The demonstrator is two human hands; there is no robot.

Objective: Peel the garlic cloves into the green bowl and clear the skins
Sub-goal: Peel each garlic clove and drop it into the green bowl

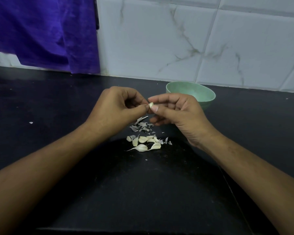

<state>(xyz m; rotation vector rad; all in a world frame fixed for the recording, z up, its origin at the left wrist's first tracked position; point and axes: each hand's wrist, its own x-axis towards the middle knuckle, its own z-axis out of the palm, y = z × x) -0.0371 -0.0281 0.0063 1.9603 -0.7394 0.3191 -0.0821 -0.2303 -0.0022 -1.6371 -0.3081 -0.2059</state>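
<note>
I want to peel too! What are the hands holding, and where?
One garlic clove, pinched at its sides between the fingertips of the left hand and the right hand.

A home kitchen: a black stone counter [58, 102] meets a wall of marbled white tiles [159, 39], garlic [143, 143] beside a green bowl [193, 92].

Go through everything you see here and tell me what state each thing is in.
left hand: pinches the held clove
right hand: pinches the same clove
held clove: raised between both hands' fingertips
green bowl: upright, no cloves visible inside
loose cloves: clustered on the counter
skins: scattered on the counter
</note>
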